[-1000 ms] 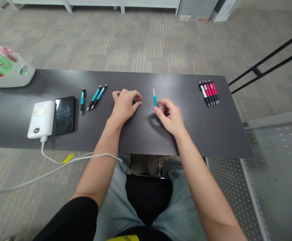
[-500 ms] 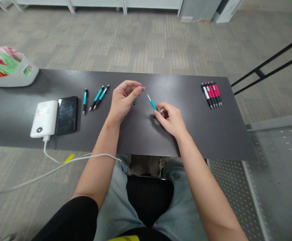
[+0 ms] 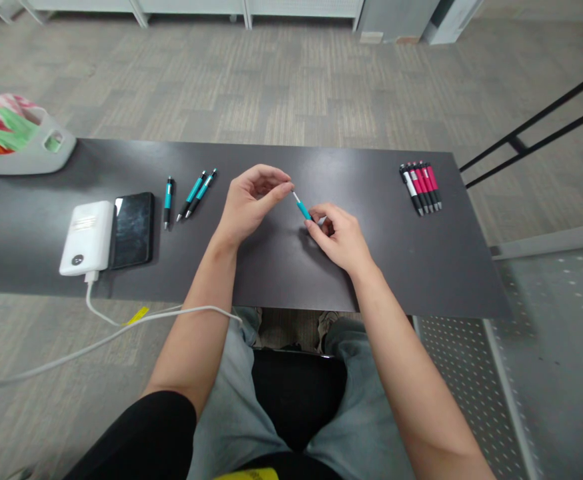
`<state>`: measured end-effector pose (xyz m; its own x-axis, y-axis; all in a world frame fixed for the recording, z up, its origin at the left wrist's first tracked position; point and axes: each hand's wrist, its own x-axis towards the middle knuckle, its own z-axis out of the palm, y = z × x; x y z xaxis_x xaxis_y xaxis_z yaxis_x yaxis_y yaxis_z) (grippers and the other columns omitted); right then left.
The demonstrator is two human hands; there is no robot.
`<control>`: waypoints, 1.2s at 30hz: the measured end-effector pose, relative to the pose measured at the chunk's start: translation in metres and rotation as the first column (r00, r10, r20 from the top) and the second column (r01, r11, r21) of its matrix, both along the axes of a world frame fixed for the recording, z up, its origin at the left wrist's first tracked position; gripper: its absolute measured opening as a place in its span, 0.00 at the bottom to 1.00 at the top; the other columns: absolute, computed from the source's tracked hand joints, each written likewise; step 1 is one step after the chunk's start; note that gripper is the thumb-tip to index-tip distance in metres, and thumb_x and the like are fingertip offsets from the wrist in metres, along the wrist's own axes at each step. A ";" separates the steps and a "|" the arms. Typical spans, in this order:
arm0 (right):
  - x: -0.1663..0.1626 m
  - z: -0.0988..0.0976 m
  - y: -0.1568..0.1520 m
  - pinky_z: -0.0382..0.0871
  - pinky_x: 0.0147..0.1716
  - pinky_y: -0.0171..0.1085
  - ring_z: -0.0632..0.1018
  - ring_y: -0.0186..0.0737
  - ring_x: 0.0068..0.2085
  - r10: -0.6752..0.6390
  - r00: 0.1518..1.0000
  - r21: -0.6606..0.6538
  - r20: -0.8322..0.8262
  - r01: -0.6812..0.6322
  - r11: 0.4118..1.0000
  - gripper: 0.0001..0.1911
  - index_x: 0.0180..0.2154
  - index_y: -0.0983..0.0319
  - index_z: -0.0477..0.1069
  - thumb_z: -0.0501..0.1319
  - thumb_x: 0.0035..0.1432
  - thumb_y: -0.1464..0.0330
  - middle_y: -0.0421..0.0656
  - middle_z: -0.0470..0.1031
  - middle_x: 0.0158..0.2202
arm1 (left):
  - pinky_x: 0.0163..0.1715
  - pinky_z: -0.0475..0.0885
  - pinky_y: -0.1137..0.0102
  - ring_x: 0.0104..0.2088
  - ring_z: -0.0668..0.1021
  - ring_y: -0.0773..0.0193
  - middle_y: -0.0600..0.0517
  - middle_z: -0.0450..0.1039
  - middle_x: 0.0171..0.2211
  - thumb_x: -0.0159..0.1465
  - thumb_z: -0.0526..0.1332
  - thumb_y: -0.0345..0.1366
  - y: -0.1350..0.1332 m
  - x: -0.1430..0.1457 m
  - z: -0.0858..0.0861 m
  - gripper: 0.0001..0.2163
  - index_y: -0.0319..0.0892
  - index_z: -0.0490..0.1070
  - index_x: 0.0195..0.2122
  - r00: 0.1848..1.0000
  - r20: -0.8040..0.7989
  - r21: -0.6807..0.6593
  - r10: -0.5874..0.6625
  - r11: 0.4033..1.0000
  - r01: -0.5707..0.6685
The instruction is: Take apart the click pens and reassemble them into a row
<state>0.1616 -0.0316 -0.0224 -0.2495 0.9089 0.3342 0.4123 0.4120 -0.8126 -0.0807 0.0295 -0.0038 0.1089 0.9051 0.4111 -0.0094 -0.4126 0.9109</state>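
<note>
My right hand [image 3: 339, 235] is closed on a teal pen part [image 3: 303, 209] with a thin white refill sticking out up-left. My left hand [image 3: 251, 200] is lifted off the dark table [image 3: 281, 267], thumb and forefinger pinched right at the refill's tip, on something too small to name. Three teal-and-black pens [image 3: 190, 194] lie on the table to the left of my left hand. A bundle of red, black and white pens [image 3: 420, 186] lies at the far right.
A white power bank [image 3: 85, 237] with a white cable [image 3: 121, 327] and a black phone [image 3: 132, 229] lie at the left. A grey basket with coloured contents [image 3: 16, 137] sits at the far left corner. Black rails [image 3: 536, 130] stand to the right.
My left hand rose from the table and came to the refill's tip. My right hand tilted the teal pen part from upright to leaning left.
</note>
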 end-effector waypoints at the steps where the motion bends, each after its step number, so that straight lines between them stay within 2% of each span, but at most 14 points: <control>1: 0.000 0.000 0.000 0.72 0.36 0.49 0.76 0.45 0.29 -0.002 1.000 -0.002 0.003 0.002 1.000 0.05 0.46 0.48 0.78 0.69 0.77 0.56 0.42 0.82 0.42 | 0.43 0.83 0.65 0.39 0.88 0.60 0.50 0.88 0.40 0.63 0.84 0.61 0.000 -0.001 0.001 0.24 0.48 0.86 0.45 1.000 -0.015 0.016 0.010 1.000 -0.010; 5: 0.001 0.002 0.000 0.72 0.37 0.49 0.76 0.46 0.31 -0.002 1.000 0.010 0.027 0.002 1.000 0.06 0.46 0.49 0.78 0.68 0.77 0.56 0.42 0.81 0.41 | 0.42 0.82 0.65 0.39 0.88 0.60 0.51 0.87 0.40 0.65 0.83 0.59 -0.002 -0.007 0.003 0.24 0.49 0.85 0.52 0.996 -0.080 0.068 0.035 0.997 -0.030; 9: 0.000 0.004 0.000 0.73 0.37 0.49 0.76 0.45 0.30 -0.007 0.999 -0.001 0.046 0.007 1.000 0.07 0.45 0.50 0.77 0.67 0.77 0.56 0.43 0.81 0.42 | 0.44 0.82 0.64 0.40 0.88 0.60 0.51 0.87 0.40 0.68 0.82 0.55 -0.004 -0.008 0.005 0.22 0.48 0.84 0.53 0.989 -0.142 0.091 0.029 0.996 -0.016; 13: -0.001 0.005 -0.001 0.75 0.37 0.49 0.76 0.46 0.30 -0.019 0.999 -0.019 0.038 0.020 1.000 0.06 0.46 0.49 0.77 0.67 0.76 0.56 0.44 0.83 0.43 | 0.47 0.81 0.63 0.42 0.88 0.58 0.50 0.88 0.41 0.70 0.80 0.52 -0.010 -0.004 0.007 0.20 0.47 0.84 0.55 0.981 -0.187 0.058 -0.054 0.996 0.066; 16: -0.001 0.004 -0.002 0.76 0.38 0.50 0.76 0.46 0.30 -0.029 0.999 -0.032 0.022 0.029 0.999 0.07 0.47 0.49 0.78 0.67 0.76 0.56 0.44 0.83 0.44 | 0.53 0.81 0.60 0.45 0.88 0.56 0.48 0.89 0.44 0.69 0.81 0.50 -0.011 -0.008 0.010 0.22 0.47 0.84 0.58 0.966 -0.237 0.039 -0.104 0.992 0.116; 18: 0.000 0.004 -0.002 0.76 0.38 0.50 0.76 0.46 0.30 -0.037 0.999 -0.036 0.003 0.037 0.999 0.07 0.48 0.49 0.78 0.67 0.76 0.55 0.44 0.84 0.44 | 0.57 0.79 0.57 0.48 0.87 0.53 0.47 0.89 0.49 0.70 0.79 0.51 -0.008 -0.018 0.010 0.21 0.48 0.85 0.60 0.951 -0.304 0.052 -0.060 0.996 0.079; 20: 0.001 0.005 -0.002 0.76 0.38 0.50 0.76 0.46 0.30 -0.038 0.999 -0.037 -0.018 0.037 0.999 0.08 0.47 0.48 0.78 0.68 0.76 0.53 0.43 0.84 0.44 | 0.62 0.77 0.53 0.53 0.85 0.48 0.46 0.88 0.54 0.72 0.76 0.50 -0.002 -0.032 0.007 0.17 0.51 0.86 0.58 0.914 -0.403 0.096 0.055 0.995 -0.018; 23: 0.001 0.006 -0.001 0.77 0.38 0.50 0.75 0.46 0.30 -0.032 0.999 -0.048 -0.029 0.031 0.998 0.12 0.46 0.48 0.78 0.69 0.77 0.49 0.43 0.84 0.44 | 0.71 0.67 0.42 0.62 0.79 0.38 0.45 0.85 0.59 0.66 0.78 0.46 0.005 -0.052 -0.004 0.15 0.56 0.88 0.53 0.799 -0.554 0.187 0.236 0.970 -0.157; 25: 0.001 0.006 -0.001 0.78 0.39 0.51 0.75 0.46 0.31 -0.036 0.999 -0.065 -0.023 0.035 0.997 0.12 0.46 0.48 0.78 0.69 0.76 0.48 0.44 0.84 0.44 | 0.73 0.62 0.38 0.66 0.74 0.33 0.44 0.82 0.63 0.62 0.81 0.47 0.007 -0.060 -0.012 0.18 0.57 0.88 0.54 0.741 -0.612 0.188 0.275 0.961 -0.202; 28: 0.001 0.007 -0.001 0.78 0.40 0.52 0.75 0.47 0.31 -0.039 0.999 -0.078 -0.020 0.037 0.996 0.12 0.47 0.48 0.78 0.69 0.76 0.49 0.44 0.84 0.44 | 0.72 0.61 0.37 0.67 0.71 0.30 0.42 0.80 0.66 0.60 0.83 0.52 0.007 -0.060 -0.022 0.20 0.54 0.88 0.50 0.706 -0.662 0.157 0.251 0.968 -0.197; 32: 0.001 0.007 -0.001 0.78 0.39 0.51 0.75 0.46 0.31 -0.035 0.999 -0.069 -0.027 0.033 0.997 0.12 0.46 0.48 0.78 0.69 0.76 0.49 0.44 0.84 0.44 | 0.71 0.63 0.39 0.64 0.73 0.32 0.42 0.83 0.60 0.57 0.85 0.51 0.007 -0.052 -0.024 0.19 0.53 0.88 0.47 0.725 -0.650 0.143 0.227 0.974 -0.177; 36: 0.001 0.005 0.000 0.76 0.38 0.50 0.75 0.45 0.30 -0.025 0.999 -0.055 -0.035 0.023 0.998 0.13 0.45 0.48 0.77 0.69 0.76 0.49 0.43 0.83 0.43 | 0.65 0.70 0.46 0.51 0.80 0.41 0.47 0.86 0.43 0.54 0.86 0.43 0.008 -0.044 -0.016 0.18 0.53 0.86 0.44 0.831 -0.533 0.078 0.159 0.987 -0.139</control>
<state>0.1625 -0.0319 -0.0172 -0.2164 0.9315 0.2922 0.3919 0.3570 -0.8479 -0.1249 0.0374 -0.0203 0.1865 0.9147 0.3584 0.5404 -0.4002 0.7401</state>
